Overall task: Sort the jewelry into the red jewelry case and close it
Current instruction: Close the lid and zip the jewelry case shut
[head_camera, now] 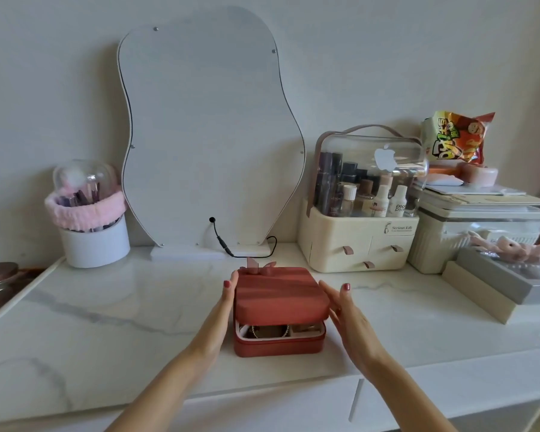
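Red jewelry case sits between both hands on the counter, lid nearly down. Left hand and right hand flank the lid, fingers straight and spread, gripping nothing.

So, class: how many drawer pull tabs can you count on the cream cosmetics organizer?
3. On the cream cosmetics organizer, one pull tab sits upper left, one upper right and one lower centre. Its far sides are hidden, so more may exist.

Matt red jewelry case on glossy marble-look table — clear glossy plastic organizer behind.
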